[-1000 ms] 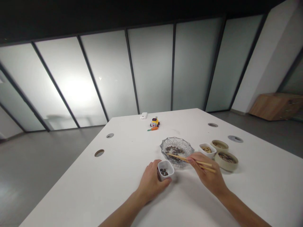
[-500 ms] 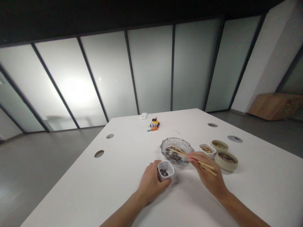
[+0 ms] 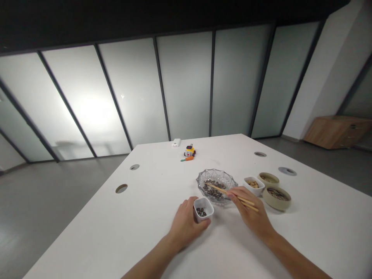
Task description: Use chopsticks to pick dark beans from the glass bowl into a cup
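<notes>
The left hand [image 3: 186, 221] has its grip wrapped around the left side of a white cup [image 3: 205, 204], with a few dark beans [image 3: 201, 212] inside. I cannot tell if the cup's base touches the table [image 3: 145, 205]. The right hand [image 3: 250, 211] has a narrow grip on two chopsticks [image 3: 220, 190], and their tips reach into the glass bowl [image 3: 200, 183] — just past the cup, toward the table's far edge — where many more beans lie. The tips are close together, but I cannot tell if a bean is between them. The beans look hard, light and smooth, so they may be slippery; it seems best to pinch one across its middle, gently, since a hard squeeze could make it pop out. The chopsticks look light and stiff, good to hold toward the back end. The cup looks light too and might break if dropped, so its sides, below the rim, seem the place to hold. The glass bowl is likely heavy and could chip. Toward the table's right edge sit a white dish [image 3: 256, 191] and two tan bowls [image 3: 277, 204]. Nearer the far edge are a toy car [image 3: 189, 152] and a carrot [image 3: 189, 158].
</notes>
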### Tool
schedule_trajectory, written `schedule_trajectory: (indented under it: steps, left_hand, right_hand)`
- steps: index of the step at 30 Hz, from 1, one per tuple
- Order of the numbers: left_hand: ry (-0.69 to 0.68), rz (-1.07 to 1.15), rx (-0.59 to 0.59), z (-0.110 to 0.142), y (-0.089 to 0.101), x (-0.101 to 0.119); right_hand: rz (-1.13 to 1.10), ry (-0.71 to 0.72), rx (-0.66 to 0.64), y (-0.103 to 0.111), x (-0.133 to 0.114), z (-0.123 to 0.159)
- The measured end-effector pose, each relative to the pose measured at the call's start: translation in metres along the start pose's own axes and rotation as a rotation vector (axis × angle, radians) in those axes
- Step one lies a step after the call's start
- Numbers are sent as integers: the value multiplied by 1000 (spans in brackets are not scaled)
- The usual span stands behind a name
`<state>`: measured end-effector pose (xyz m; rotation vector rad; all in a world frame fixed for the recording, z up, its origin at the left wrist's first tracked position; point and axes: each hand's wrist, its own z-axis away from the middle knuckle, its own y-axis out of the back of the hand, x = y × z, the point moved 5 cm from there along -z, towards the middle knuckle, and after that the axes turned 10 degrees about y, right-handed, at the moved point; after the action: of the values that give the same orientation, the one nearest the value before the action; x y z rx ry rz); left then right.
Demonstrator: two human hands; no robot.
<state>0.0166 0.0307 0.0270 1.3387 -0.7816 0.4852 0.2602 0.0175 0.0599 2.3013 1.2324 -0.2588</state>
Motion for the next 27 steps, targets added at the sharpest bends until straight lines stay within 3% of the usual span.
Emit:
schedule_trajectory:
  steps: [9,15,19,27]
  left_hand:
    - [9,-14,2,0,0,1]
    - [-6,-26,-2,1,0,-2]
    - [-2,-34,-11,1,0,-8]
    - [7,-36,-2,1,4,-14]
  right_hand:
    - [30,81,52,4,-11,-1]
    - [175,115,68,12,-2,-2]
    - [316,86,105,22,6,-3]
    - [231,16,170,34,-8,-15]
